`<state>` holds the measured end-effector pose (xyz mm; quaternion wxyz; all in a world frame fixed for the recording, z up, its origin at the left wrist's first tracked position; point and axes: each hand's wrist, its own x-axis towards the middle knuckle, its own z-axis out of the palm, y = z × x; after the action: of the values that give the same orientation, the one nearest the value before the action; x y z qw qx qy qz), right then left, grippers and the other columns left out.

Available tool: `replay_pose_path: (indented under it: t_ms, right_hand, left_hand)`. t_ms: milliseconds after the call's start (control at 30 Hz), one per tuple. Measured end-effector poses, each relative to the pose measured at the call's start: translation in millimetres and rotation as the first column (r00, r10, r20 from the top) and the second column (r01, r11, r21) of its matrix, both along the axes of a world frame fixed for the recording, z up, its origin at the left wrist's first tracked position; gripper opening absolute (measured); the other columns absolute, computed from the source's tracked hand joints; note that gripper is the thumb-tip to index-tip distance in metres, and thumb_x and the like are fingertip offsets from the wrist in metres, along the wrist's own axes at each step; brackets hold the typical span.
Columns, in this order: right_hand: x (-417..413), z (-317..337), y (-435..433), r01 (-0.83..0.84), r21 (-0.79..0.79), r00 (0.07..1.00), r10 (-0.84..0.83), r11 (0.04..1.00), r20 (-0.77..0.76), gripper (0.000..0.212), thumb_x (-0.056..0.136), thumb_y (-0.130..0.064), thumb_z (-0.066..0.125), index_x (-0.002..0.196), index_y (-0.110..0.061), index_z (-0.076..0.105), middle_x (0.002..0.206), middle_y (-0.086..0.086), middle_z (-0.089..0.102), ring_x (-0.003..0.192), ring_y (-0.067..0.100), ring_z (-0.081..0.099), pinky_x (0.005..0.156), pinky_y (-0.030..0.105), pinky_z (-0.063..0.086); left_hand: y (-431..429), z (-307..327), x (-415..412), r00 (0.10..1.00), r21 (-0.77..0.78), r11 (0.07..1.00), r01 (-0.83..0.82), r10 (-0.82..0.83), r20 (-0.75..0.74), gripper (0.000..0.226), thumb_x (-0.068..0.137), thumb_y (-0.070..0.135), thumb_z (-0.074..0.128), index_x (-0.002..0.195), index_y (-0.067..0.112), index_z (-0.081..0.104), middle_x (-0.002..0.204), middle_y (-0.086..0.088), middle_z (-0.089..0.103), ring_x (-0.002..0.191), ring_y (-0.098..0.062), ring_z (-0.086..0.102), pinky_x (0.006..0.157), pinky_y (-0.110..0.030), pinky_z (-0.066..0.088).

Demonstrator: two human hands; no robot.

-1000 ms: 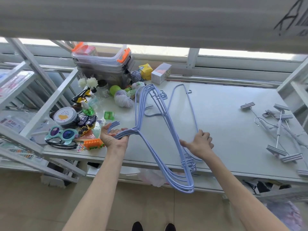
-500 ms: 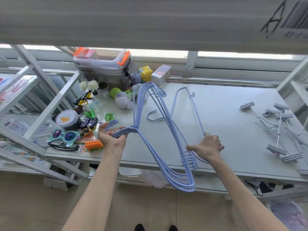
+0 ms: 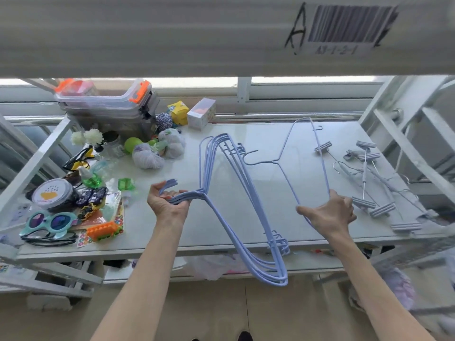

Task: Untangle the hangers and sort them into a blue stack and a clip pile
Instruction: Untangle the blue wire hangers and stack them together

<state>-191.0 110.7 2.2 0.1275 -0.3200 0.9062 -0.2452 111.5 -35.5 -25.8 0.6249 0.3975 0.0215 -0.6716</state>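
My left hand [image 3: 167, 205] grips the necks of a bunch of several blue wire hangers [image 3: 229, 212]; their hooks stick out past my fingers and their wide ends hang over the table's front edge. My right hand [image 3: 327, 215] holds one single blue hanger [image 3: 317, 153] by its lower corner, lifted and apart from the bunch, to its right. A pile of grey clip hangers [image 3: 369, 185] lies on the right side of the white table [image 3: 246, 134], just beyond my right hand.
Clutter fills the table's left side: a clear bin with orange latches [image 3: 108, 112], yarn balls [image 3: 147, 158], a round tin [image 3: 51, 195], teal sunglasses [image 3: 50, 221], an orange toy [image 3: 104, 230], small boxes [image 3: 199, 114]. White shelf frames flank both sides; a labelled shelf hangs overhead.
My right hand has pulled the single blue hanger out to the right, away from the bunch and toward the clip hangers. My left hand still holds the bunch.
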Motion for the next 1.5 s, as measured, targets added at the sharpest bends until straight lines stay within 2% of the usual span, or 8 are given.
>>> replay_pose_path:
  t_ms: [100, 267, 467, 733, 867, 967, 1333, 1500]
  right_hand:
    - [-7, -2, 5, 0.066, -0.047, 0.998, -0.067, 0.997, -0.008, 0.074, 0.055, -0.033, 0.087, 0.112, -0.001, 0.052, 0.123, 0.022, 0.045, 0.118, 0.034, 0.037, 0.096, 0.042, 0.029]
    - [-8, 1, 5, 0.168, -0.135, 0.985, -0.159, 0.977, 0.070, 0.076, 0.057, -0.035, 0.085, 0.116, 0.000, 0.052, 0.125, 0.024, 0.042, 0.119, 0.033, 0.036, 0.099, 0.043, 0.030]
    - [17, 10, 0, -0.067, -0.130, 0.985, 0.086, 0.989, 0.149, 0.107, 0.059, -0.043, 0.086, 0.145, -0.002, 0.036, 0.130, 0.017, 0.041, 0.125, 0.030, 0.037, 0.107, 0.040, 0.026]
    - [70, 0, 2, -0.268, -0.115, 0.936, 0.287, 0.957, 0.206, 0.107, 0.061, -0.048, 0.084, 0.147, -0.008, 0.034, 0.128, 0.010, 0.040, 0.126, 0.027, 0.037, 0.108, 0.039, 0.025]
    - [87, -7, 9, -0.302, -0.120, 0.923, 0.322, 0.946, 0.212, 0.103, 0.061, -0.050, 0.085, 0.143, -0.007, 0.039, 0.113, 0.002, 0.036, 0.120, 0.026, 0.039, 0.106, 0.037, 0.027]
    - [94, -12, 15, -0.317, -0.117, 0.926, 0.334, 0.941, 0.177, 0.094, 0.060, -0.048, 0.085, 0.136, -0.010, 0.045, 0.108, 0.000, 0.033, 0.117, 0.024, 0.039, 0.099, 0.031, 0.026]
    - [110, -29, 18, -0.316, -0.100, 0.945, 0.322, 0.943, 0.054, 0.089, 0.056, -0.052, 0.083, 0.128, -0.014, 0.048, 0.108, 0.001, 0.034, 0.098, 0.014, 0.027, 0.090, 0.024, 0.021]
    - [111, -32, 19, -0.346, 0.006, 0.938, 0.346, 0.938, -0.021, 0.086, 0.053, -0.068, 0.077, 0.116, -0.017, 0.048, 0.105, -0.001, 0.031, 0.095, 0.016, 0.026, 0.085, 0.029, 0.021]
  left_hand:
    - [0, -1, -17, 1.000, -0.009, 1.000, 0.021, -0.021, -0.020, 0.011, 0.048, 0.019, 0.058, 0.044, 0.010, 0.061, 0.067, -0.001, 0.035, 0.057, -0.018, 0.028, 0.073, -0.034, 0.032]
    - [-1, -14, -29, 0.998, 0.033, 0.999, 0.037, -0.036, -0.042, 0.008, 0.047, 0.017, 0.062, 0.048, 0.008, 0.062, 0.078, -0.007, 0.041, 0.065, -0.022, 0.035, 0.091, -0.050, 0.034]
    - [-4, -14, -38, 0.999, 0.095, 0.994, 0.046, -0.047, 0.011, 0.052, 0.083, 0.024, 0.062, 0.034, 0.013, 0.050, 0.047, 0.001, 0.038, 0.060, -0.016, 0.034, 0.077, -0.031, 0.037]
    - [-11, -9, -24, 0.929, 0.114, 0.940, 0.322, -0.337, 0.155, 0.054, 0.080, 0.068, 0.058, 0.067, 0.015, 0.051, 0.066, -0.001, 0.049, 0.073, -0.016, 0.055, 0.082, -0.029, 0.045]
    - [-9, -11, -8, 0.909, 0.140, 0.921, 0.364, -0.384, 0.162, 0.065, 0.090, 0.064, 0.046, 0.117, 0.006, 0.058, 0.106, -0.014, 0.054, 0.099, -0.028, 0.057, 0.088, -0.036, 0.049]
    - [-11, -8, -2, 0.873, 0.112, 0.901, 0.419, -0.434, 0.223, 0.048, 0.100, 0.047, 0.035, 0.109, 0.006, 0.058, 0.099, -0.015, 0.058, 0.084, -0.027, 0.060, 0.079, -0.036, 0.050]
    - [-14, 8, 4, 0.467, 0.295, 0.772, 0.562, -0.591, 0.657, 0.026, 0.062, 0.006, 0.052, 0.088, 0.004, 0.053, 0.089, -0.009, 0.048, 0.068, -0.020, 0.050, 0.064, -0.029, 0.048]
    - [-19, -10, 12, -0.048, 0.467, 0.686, 0.558, -0.536, 0.843, 0.071, 0.044, 0.028, 0.062, 0.114, 0.015, 0.064, 0.111, -0.001, 0.068, 0.106, -0.021, 0.058, 0.089, -0.033, 0.051]
